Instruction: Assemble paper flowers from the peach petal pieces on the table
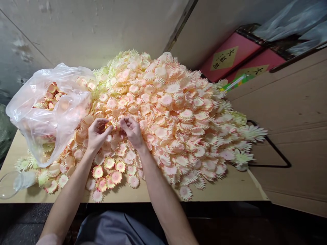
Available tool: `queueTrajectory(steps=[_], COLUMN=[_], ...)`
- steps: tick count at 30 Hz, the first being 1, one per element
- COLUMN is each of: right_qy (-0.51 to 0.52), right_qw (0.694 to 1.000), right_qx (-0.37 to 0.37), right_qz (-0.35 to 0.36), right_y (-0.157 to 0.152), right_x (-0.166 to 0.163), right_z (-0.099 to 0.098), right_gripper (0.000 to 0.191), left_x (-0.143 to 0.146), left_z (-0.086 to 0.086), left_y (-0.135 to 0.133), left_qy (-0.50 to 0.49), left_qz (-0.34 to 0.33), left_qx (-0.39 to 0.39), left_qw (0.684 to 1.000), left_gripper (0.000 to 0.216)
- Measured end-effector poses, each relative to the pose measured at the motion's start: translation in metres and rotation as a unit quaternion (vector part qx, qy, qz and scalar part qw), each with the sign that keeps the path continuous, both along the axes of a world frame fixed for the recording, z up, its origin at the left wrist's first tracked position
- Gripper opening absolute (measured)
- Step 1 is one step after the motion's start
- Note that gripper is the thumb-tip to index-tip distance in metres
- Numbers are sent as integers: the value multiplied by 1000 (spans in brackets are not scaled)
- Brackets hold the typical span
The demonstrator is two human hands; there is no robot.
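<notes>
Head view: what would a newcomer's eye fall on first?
First, the big heap of pale pink and cream flower-shaped pieces, covering much of the table. Then the left hand and right hand, close together over its near left part. The translucent plastic bag at the left and the pink panels at upper right also stand out.

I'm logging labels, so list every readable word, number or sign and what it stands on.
"大红袍": yellow label on the left pink box.
"大": second label on the right pink box; the rest is hidden.
Small marks on the yellow label: too small to read.
Green packet: too blurred to read.
</notes>
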State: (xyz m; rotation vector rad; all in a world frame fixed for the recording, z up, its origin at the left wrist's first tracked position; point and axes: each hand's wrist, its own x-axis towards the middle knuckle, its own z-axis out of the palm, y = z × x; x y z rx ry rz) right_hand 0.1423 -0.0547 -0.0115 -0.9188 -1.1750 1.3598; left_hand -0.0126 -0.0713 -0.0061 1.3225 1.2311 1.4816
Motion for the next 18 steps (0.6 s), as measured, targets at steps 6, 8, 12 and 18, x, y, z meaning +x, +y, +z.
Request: queueTrajectory(steps=[6, 8, 12, 18], right_qy=[18, 25, 7, -41], right_qw=[1000, 1000, 999, 995], right_qx=[-11, -10, -7, -10], right_qz=[3, -13, -49, -94], right_y=[0, 1, 3, 4], right_x=[0, 0, -1, -4], right_z=[-6, -7, -7, -13], right_gripper=[33, 32, 34, 39], left_x=[-2, -2, -1, 1], left_z=[0, 0, 0, 4], left_y=[0, 0, -2, -5], left_qy=[3, -4, -17, -23], left_qz=[-8, -16, -52, -104], left_qx=[-13, -24, -40, -39], left_qw=[1000, 1000, 998, 994], left_gripper=[27, 25, 26, 23])
